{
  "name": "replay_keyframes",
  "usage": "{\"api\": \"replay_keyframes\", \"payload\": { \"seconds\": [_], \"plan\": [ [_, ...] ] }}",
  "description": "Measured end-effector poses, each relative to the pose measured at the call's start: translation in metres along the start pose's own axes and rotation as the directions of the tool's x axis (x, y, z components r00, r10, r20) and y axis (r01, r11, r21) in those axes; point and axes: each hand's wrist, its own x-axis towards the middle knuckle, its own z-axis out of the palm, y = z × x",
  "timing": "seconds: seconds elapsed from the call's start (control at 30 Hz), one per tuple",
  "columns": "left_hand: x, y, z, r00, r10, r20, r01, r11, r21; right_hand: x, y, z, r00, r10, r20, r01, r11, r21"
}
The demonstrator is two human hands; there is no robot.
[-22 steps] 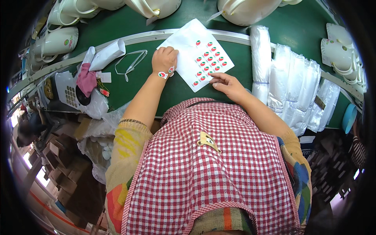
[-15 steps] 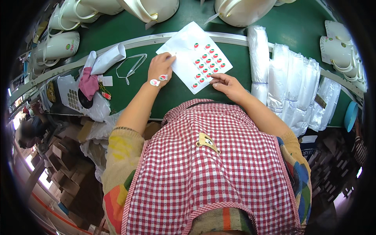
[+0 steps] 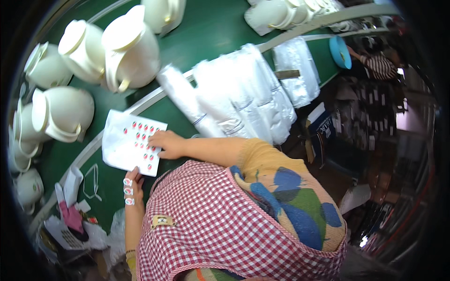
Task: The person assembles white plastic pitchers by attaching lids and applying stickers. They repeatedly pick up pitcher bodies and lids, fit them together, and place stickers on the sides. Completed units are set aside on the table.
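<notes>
Currently, a white sticker sheet is laid on the green worktop in front of the apron, its upper-left part carried over the pale rail. Red-and-green oval marks are borne by its labels, set in slanting rows; at least fourteen are counted, others covered by the right hand, so the full number cannot be told. Three more labels of the same kind are stuck in a line along the back of the left hand and its wrist.

The right hand is rested over the sheet's right edge, fingers bent and held close together; whether anything is pinched cannot be told. The left fingertips are placed at the sheet's lower edge; their grip is too small to be made out.

Pale lettering is seen on a dark blue package, right of the sleeve. One bear-shaped patch is worn on the red-checked apron.

At least seven cream jugs are counted beyond and left of the sheet; a farther row is too overlapped for counting. Clear plastic bags are stacked in several bundles. One blue basin is noted near a striped sleeve of another person.
</notes>
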Motion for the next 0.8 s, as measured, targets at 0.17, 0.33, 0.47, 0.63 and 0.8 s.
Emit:
{"api": "replay_keyframes", "payload": {
  "seconds": [0.17,0.33,0.47,0.63,0.8],
  "plan": [
    [0.01,-0.005,0.008,0.981,0.02,0.194,-0.018,1.0,-0.011,-0.002,0.012,0.007,0.99,-0.002,-0.142,0.008,0.999,0.039],
    [0.013,-0.023,0.0,0.98,-0.037,0.194,0.062,0.99,-0.124,0.01,0.018,0.023,0.972,-0.046,-0.231,0.062,0.996,0.06],
    [0.004,-0.016,0.004,0.99,0.013,0.144,0.01,0.987,-0.161,-0.001,-0.026,-0.006,0.967,0.189,-0.17,-0.17,0.978,0.118],
    [-0.02,0.002,0.031,0.983,0.013,0.183,0.023,0.981,-0.192,-0.015,-0.058,-0.011,0.967,0.245,-0.075,-0.221,0.946,0.239],
    [-0.026,0.001,0.044,0.978,0.055,0.2,0.01,0.952,-0.307,-0.012,-0.06,-0.004,0.982,0.139,-0.126,-0.122,0.984,0.131]
  ]
}}
